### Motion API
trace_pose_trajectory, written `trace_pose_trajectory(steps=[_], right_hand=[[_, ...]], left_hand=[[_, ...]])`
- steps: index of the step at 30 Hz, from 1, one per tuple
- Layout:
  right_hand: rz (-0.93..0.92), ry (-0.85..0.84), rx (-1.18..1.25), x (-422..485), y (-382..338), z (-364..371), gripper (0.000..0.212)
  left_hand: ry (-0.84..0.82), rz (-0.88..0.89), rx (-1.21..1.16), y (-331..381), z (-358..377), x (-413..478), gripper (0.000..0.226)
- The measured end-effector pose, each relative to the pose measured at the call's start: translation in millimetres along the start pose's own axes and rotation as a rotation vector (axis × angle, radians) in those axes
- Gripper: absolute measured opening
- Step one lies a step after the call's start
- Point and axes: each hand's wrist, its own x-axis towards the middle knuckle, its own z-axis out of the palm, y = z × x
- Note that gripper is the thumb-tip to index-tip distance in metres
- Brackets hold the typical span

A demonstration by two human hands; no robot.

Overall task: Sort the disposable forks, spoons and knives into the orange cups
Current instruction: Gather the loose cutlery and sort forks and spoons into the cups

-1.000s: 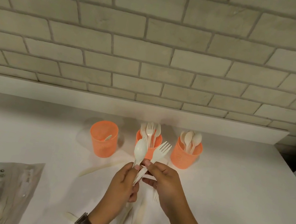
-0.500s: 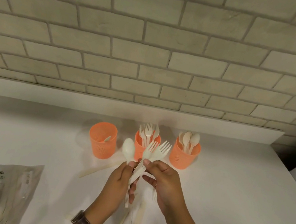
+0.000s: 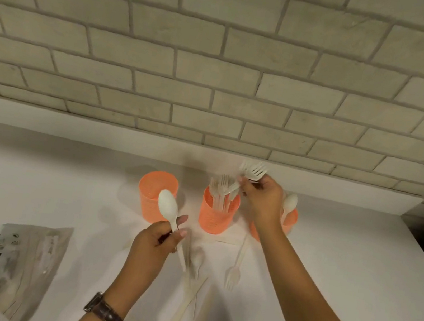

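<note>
I see the left hand point(image 3: 156, 243) pinching a white spoon point(image 3: 167, 206) upright before the left orange cup point(image 3: 153, 187); the right hand point(image 3: 263, 199) grips forks point(image 3: 253, 171) above the fork-filled middle cup point(image 3: 214, 216). Loose cutlery point(image 3: 233, 274) lies on the counter point(image 3: 355, 266).

My left hand point(image 3: 156, 243) pinches a white spoon point(image 3: 167, 206) upright; my right hand point(image 3: 263, 199) holds forks point(image 3: 253, 170) by the middle orange cup point(image 3: 217, 218).

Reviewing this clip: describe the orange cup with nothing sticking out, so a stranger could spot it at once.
Below the brick wall, three orange cups stand in a row on the white counter. It is the leftmost cup, behind the spoon in the left hand. The middle cup bristles with forks and the right cup shows a spoon bowl; this one shows nothing above its rim.
</note>
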Motion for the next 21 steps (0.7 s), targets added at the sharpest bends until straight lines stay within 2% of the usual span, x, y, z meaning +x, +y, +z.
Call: trace_pose_trajectory(steps=[1,3,5,9,12,14,17,21], right_hand=[[-0.003,-0.029,-0.070,6.3,7.8,6.4,0.005],[0.040,-0.103,-0.220,12.7,22.4,16.0,0.012],[0.132,-0.155,-0.261,13.2,30.9,17.6,0.018],[0.207,-0.065,-0.209,-1.9,32.0,-7.7,0.034],[0.162,-0.039,-0.165,-31.1,35.3,-47.0,0.025],[0.148,-0.052,-0.187,-54.6,41.6,-73.4,0.017],[0.192,-0.073,-0.226,-78.3,59.7,-107.0,0.014],[0.244,-0.078,-0.210,-92.6,82.8,-138.7,0.021]], left_hand=[[0.030,-0.010,-0.002,-0.6,-0.7,-0.6,0.032],[0.087,-0.054,-0.024,-1.2,-2.0,-2.7,0.029],[0.127,-0.096,-0.090,-1.9,-2.4,-1.8,0.025],[0.041,-0.071,-0.113,11.3,12.1,7.7,0.014],[-0.068,0.014,-0.080,34.2,44.8,24.9,0.017],[-0.078,0.119,-0.055,49.0,75.1,41.0,0.019],[-0.062,0.177,-0.074,64.5,128.0,66.5,0.006],[-0.045,0.195,0.004,65.3,186.4,95.1,0.014]])
